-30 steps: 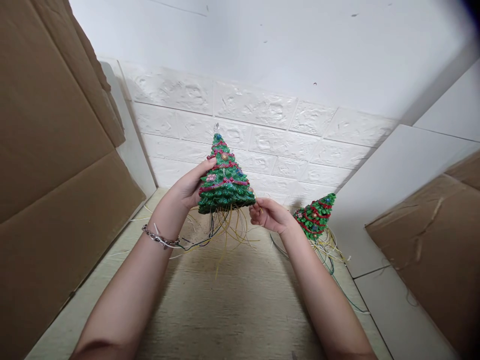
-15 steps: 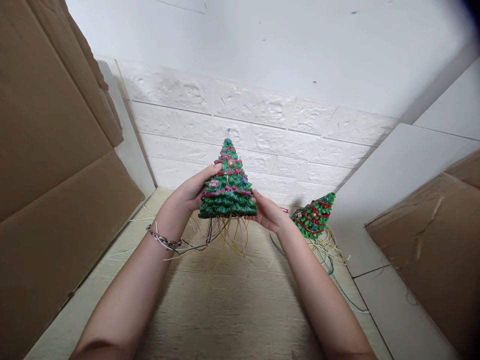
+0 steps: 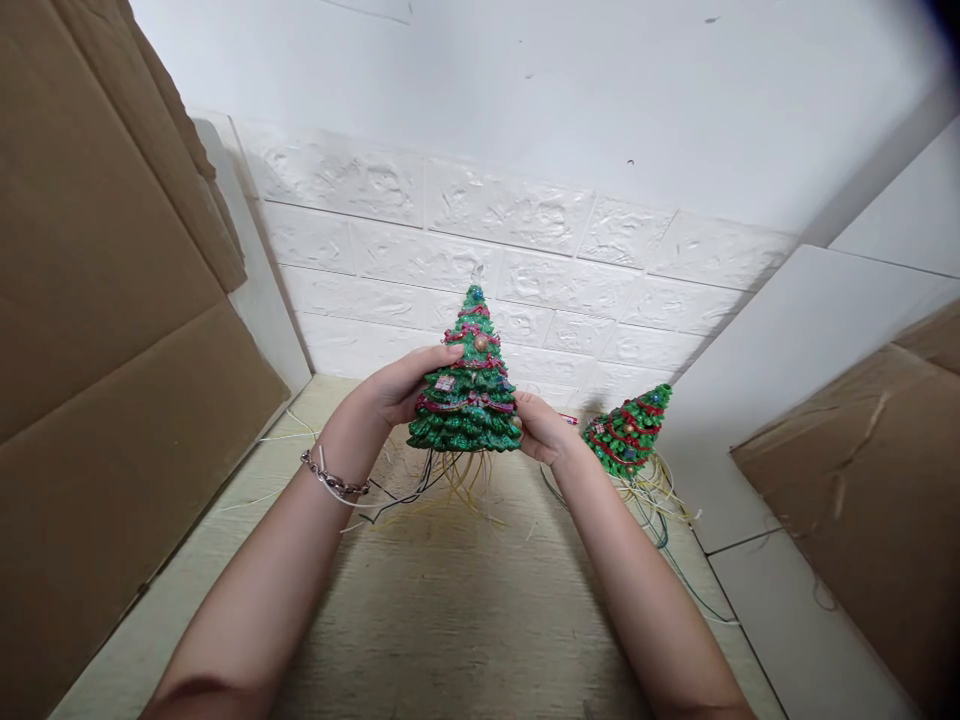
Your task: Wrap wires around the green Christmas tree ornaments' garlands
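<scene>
Head view: the table point(image 3: 450, 620) stretches toward the viewer between the forearms point(image 3: 259, 580), bounded by left cardboard point(image 3: 97, 290), a brick-patterned wall point(image 3: 352, 190) behind and panels with right cardboard point(image 3: 862, 500). A second tree point(image 3: 630, 432), tilted, stands near the right edge, just beyond the right hand point(image 3: 546, 430). The tree point(image 3: 471, 408) points tip up, its long axis nearly upright, with wires point(image 3: 469, 482) trailing below its base. It sits between both hands, over the table's far part. The left hand point(image 3: 401, 385) clasps its left side, thumb across the front. The right meets its lower right edge; hidden fingertips leave pinching uncertain.
</scene>
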The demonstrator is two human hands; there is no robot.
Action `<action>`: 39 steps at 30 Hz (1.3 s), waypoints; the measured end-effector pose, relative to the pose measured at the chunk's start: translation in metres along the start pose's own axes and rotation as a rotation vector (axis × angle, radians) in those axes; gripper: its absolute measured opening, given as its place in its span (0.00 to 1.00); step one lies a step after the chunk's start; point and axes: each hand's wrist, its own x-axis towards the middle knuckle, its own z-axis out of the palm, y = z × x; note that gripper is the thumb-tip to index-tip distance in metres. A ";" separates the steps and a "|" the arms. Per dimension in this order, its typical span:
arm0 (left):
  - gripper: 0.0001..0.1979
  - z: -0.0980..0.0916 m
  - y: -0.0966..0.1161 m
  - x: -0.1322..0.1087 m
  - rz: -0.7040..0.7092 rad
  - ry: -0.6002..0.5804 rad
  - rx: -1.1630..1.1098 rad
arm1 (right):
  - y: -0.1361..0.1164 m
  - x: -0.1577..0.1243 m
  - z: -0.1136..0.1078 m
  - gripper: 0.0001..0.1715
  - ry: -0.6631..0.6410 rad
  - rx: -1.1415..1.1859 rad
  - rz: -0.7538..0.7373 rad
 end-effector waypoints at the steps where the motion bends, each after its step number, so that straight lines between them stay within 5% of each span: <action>1: 0.19 0.001 0.001 0.000 0.009 0.021 -0.002 | 0.001 0.001 -0.001 0.15 0.021 0.007 -0.004; 5: 0.17 0.002 0.006 -0.001 0.072 0.120 -0.012 | -0.002 -0.001 -0.005 0.11 0.087 0.048 -0.004; 13: 0.14 -0.012 0.019 -0.005 0.244 0.379 -0.047 | -0.006 -0.010 -0.008 0.11 -0.002 -0.054 0.048; 19: 0.15 -0.013 0.019 -0.005 0.249 0.383 -0.050 | -0.003 -0.009 -0.010 0.11 -0.039 -0.180 0.095; 24: 0.14 -0.010 0.019 -0.007 0.193 0.348 -0.038 | -0.010 -0.017 -0.011 0.22 -0.104 -0.132 0.074; 32: 0.14 0.003 0.016 -0.003 0.126 0.357 0.019 | -0.034 -0.030 0.006 0.25 -0.026 -0.118 -0.275; 39: 0.18 0.014 0.001 0.006 0.113 0.326 0.060 | -0.034 -0.037 0.037 0.21 0.209 -0.522 -0.723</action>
